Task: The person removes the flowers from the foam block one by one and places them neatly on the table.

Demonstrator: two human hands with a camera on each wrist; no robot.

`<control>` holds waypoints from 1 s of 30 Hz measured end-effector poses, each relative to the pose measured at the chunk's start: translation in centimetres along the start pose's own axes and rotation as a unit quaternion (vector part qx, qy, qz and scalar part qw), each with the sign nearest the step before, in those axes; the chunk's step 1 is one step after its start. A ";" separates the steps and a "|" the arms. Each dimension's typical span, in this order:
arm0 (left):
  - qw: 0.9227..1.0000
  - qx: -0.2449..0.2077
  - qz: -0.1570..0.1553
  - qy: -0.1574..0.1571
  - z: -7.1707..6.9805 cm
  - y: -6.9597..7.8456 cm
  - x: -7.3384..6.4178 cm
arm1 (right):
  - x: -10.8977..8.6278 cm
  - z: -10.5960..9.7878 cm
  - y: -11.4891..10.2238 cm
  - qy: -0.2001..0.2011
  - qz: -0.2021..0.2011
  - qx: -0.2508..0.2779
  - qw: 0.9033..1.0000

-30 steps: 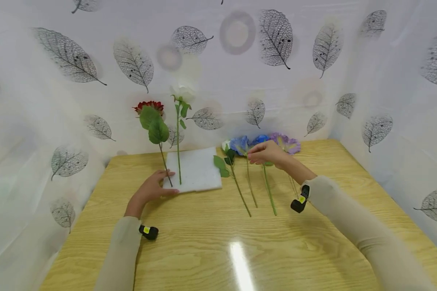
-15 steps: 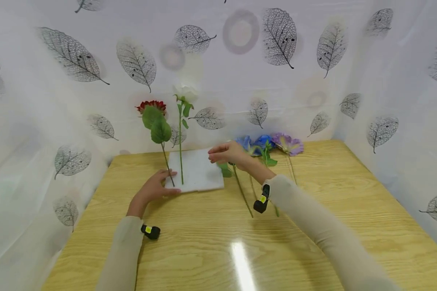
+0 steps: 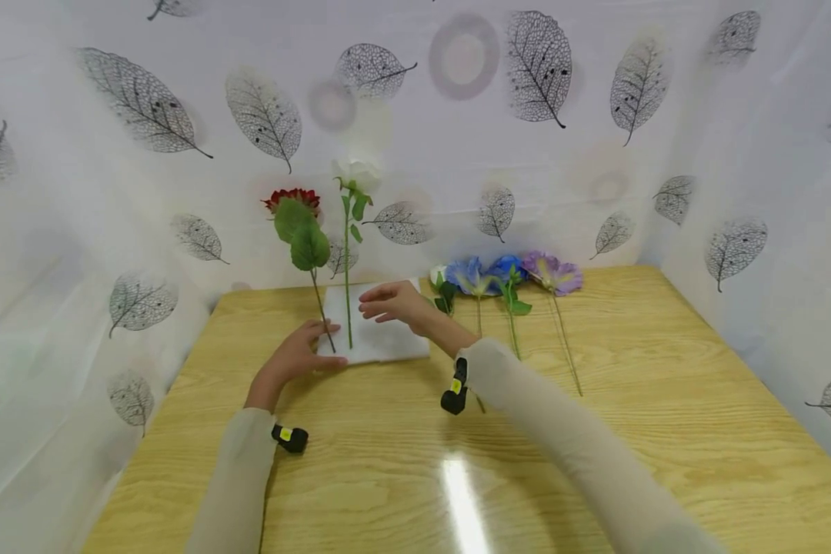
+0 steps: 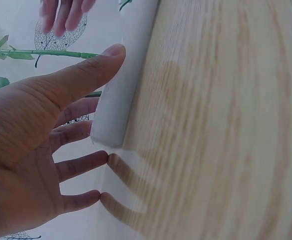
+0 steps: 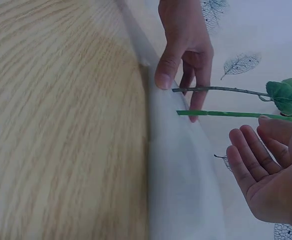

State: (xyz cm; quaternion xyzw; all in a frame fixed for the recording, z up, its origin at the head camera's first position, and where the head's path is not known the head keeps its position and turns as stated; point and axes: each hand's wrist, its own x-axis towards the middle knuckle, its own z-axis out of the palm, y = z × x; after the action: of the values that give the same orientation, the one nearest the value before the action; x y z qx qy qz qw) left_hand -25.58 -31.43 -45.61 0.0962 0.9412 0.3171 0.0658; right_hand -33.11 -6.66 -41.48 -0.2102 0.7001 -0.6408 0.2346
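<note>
A white foam block (image 3: 395, 342) lies on the wooden table with two artificial flowers standing in it. The red flower (image 3: 294, 201) has broad green leaves and leans left; the white rose (image 3: 357, 178) stands nearly upright on a green stem (image 5: 220, 114). My left hand (image 3: 292, 360) holds the block's left end, thumb (image 4: 93, 67) on the front edge and fingers spread along the side. Over the block, just right of the rose stem, is my right hand (image 3: 405, 309), its fingers loosely bent and holding nothing. Its thumb overlaps the stem in the right wrist view.
Several more artificial flowers lie at the back right: a white one (image 3: 438, 275), a light blue one (image 3: 469, 277), a deep blue one (image 3: 508, 268) and a purple one (image 3: 552, 273). Behind hangs a white leaf-printed curtain (image 3: 415, 154).
My right hand has moved left from over the lying flowers to the foam block, close to the white rose's stem. My left hand has stayed at the block's left end.
</note>
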 end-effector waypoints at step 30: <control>1.000 0.001 0.012 0.003 0.0 0.2 -0.2 | 1.0 3.4 2.7 0.006 0.046 0.000 0.999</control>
State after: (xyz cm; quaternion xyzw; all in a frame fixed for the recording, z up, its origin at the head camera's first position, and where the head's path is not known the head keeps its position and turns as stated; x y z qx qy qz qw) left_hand -25.37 -31.28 -45.50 0.1064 0.9405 0.3172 0.0588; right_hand -31.91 -9.73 -44.43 -0.1736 0.7104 -0.6307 0.2598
